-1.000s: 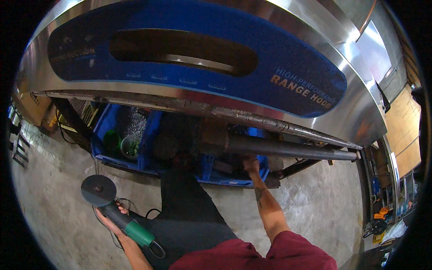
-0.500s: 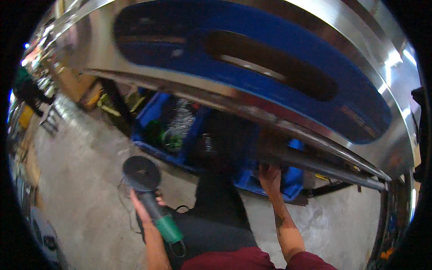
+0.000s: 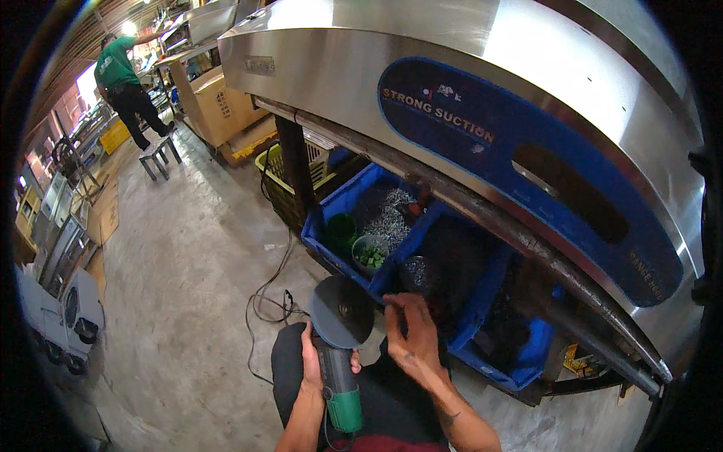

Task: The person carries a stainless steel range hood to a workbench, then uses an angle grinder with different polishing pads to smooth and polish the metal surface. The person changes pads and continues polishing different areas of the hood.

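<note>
An angle grinder (image 3: 343, 380) with a green rear end rests in my left hand (image 3: 310, 358), its fingers wrapped around the dark body. The grinder's wide dark disc (image 3: 340, 310) faces up, above my lap. Just right of the disc is my right hand (image 3: 413, 331), raised with its fingers apart and loosely bent; nothing shows in it. Beyond it stand blue bins (image 3: 482, 320) under a bench. One holds small shiny metal pieces (image 3: 392, 218) and a clear cup (image 3: 370, 252) with green bits. The insides of the other bins are mostly dark.
A large stainless steel hood (image 3: 324, 64) with a blue panel lies overhead on a metal frame (image 3: 482, 218). A cord (image 3: 260, 301) trails over the floor at left. Farther off are a yellow-green crate (image 3: 282, 181), cardboard boxes (image 3: 222, 105), a small stool (image 3: 160, 154) and a person in green (image 3: 119, 64).
My right hand has come out from the bins toward the grinder. The view has swung left, bringing the distant person into fuller sight. The grinder stays in my left hand, now more upright.
</note>
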`<state>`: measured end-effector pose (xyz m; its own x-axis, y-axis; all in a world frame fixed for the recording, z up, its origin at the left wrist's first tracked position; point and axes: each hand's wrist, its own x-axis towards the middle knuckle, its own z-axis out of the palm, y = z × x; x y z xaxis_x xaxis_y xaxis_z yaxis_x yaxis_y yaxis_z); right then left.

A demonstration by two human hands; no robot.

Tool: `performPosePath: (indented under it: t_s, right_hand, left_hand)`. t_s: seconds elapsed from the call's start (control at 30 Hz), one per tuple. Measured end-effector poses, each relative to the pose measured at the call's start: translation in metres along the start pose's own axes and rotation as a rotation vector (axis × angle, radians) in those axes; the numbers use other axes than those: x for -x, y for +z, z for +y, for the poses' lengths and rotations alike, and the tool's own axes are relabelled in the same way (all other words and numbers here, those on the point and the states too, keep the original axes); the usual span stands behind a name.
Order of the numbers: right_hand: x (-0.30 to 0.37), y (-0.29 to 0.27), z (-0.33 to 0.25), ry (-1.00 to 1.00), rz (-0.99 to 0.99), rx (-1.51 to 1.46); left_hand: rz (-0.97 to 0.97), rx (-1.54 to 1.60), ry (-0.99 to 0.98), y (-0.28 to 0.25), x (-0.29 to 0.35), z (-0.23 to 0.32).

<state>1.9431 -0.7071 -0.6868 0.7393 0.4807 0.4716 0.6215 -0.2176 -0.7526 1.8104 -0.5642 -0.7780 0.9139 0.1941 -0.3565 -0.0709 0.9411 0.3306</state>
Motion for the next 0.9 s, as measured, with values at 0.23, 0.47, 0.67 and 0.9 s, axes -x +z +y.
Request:
performPosePath:
  t_s: [0.23,0.47,0.67,0.9]
  right_hand:
    - [0.032,0.008,0.015,-0.008,-0.084,0.014]
    - [0.034,0.009,0.002,0.03,-0.139,0.032]
    - [0.021,0.034,-0.044,-0.08,-0.207,0.16]
    - [0.029,0.068,-0.043,-0.043,-0.084,0.273]
  left_hand:
    - [-0.005,0.073,-0.043,-0.013,-0.002,-0.004]
    - [-0.081,-0.08,-0.006,-0.012,-0.002,-0.003]
    - [0.071,-0.325,0.348,-0.026,-0.005,-0.02]
    - [-0.218,0.206,0.171,-0.012,-0.003,-0.024]
